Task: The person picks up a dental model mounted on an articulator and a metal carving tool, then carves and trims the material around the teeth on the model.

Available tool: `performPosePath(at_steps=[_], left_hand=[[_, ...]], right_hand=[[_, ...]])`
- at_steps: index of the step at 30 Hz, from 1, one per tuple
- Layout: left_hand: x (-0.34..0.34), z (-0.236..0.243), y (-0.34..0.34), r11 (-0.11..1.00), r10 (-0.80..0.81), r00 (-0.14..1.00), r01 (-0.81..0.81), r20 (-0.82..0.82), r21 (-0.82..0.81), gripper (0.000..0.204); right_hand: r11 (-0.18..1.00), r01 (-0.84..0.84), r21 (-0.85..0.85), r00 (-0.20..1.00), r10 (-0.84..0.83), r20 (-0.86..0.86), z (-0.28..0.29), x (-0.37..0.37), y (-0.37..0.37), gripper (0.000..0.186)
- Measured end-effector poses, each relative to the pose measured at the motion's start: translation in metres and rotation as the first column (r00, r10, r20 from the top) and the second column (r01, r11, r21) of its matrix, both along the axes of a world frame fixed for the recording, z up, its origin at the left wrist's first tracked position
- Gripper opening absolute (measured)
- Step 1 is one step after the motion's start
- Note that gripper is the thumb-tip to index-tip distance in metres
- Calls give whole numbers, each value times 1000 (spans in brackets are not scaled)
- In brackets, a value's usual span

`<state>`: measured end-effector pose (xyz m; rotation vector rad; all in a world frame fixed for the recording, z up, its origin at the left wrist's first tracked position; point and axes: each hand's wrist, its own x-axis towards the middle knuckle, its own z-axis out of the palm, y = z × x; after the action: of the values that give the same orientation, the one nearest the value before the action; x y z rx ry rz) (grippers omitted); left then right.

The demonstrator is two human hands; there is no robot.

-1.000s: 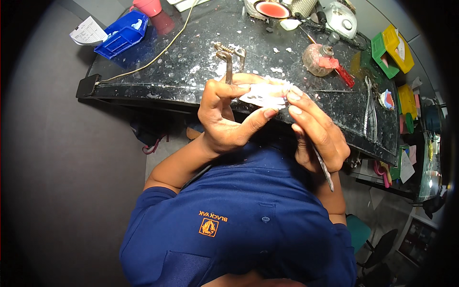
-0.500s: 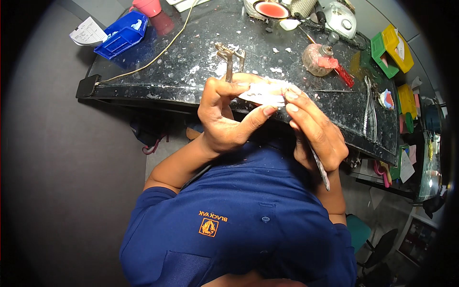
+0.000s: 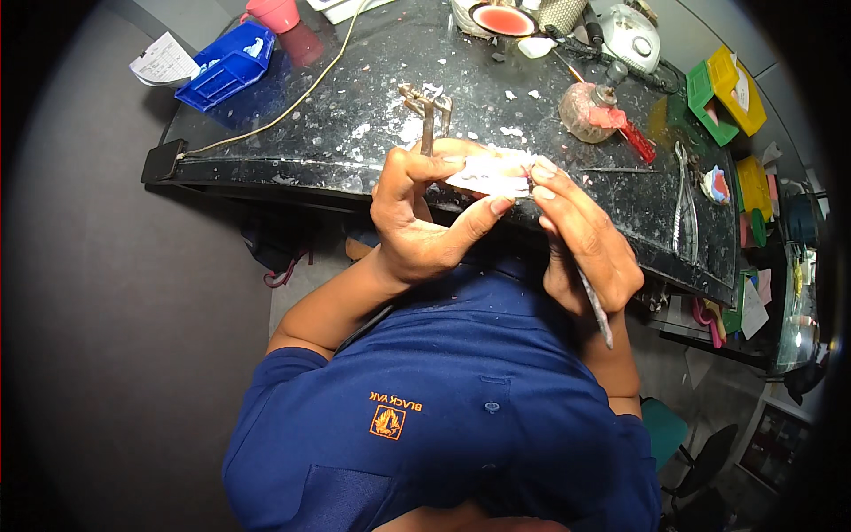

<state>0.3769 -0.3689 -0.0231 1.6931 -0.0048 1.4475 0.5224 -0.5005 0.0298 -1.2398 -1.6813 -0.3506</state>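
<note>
My left hand (image 3: 412,222) has its fingers wrapped round a white, plaster-like piece (image 3: 487,176), glaring in the light, with thumb along its lower edge. My right hand (image 3: 589,253) grips a slim metal hand tool (image 3: 596,306), whose handle sticks out toward my body; its fingertips meet the right end of the white piece, and the tool's working tip is hard to make out there. A rusty metal clamp-like fixture (image 3: 425,111) stands just beyond my left fingers. Tweezers or pliers (image 3: 683,199) and a thin instrument (image 3: 620,168) lie to the right of my hands.
The black, plaster-spotted bench (image 3: 337,142) holds a blue tray (image 3: 213,84), pink cup (image 3: 270,13), glass burner (image 3: 585,115), red-handled knife (image 3: 638,142), red-filled dish (image 3: 501,19) and white device (image 3: 629,35). Green and yellow bins (image 3: 722,97) stand at the right. A chair (image 3: 709,461) is low right.
My right hand and the slim tool have edged slightly upward and toward the left. My left hand holds the white piece in nearly the same place.
</note>
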Motion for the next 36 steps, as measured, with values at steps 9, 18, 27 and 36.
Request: performPosePath(at_steps=[9, 18, 27, 36], left_hand=[[2, -5, 3, 999, -29, 999, 29, 25, 17, 49], [0, 2, -5, 980, -140, 989, 146, 54, -132, 49], [-2, 4, -8, 933, -212, 973, 229, 93, -279, 45], [-4, 8, -12, 871, -284, 951, 309, 123, -381, 42]], right_hand=[[977, -73, 200, 868, 161, -470, -16, 3, -2, 27], [995, -33, 91, 984, 48, -171, -2, 6, -2, 20], [998, -26, 50, 998, 29, -63, -2, -2, -1, 19], [999, -10, 38, 999, 12, -48, -3, -4, 0, 19]])
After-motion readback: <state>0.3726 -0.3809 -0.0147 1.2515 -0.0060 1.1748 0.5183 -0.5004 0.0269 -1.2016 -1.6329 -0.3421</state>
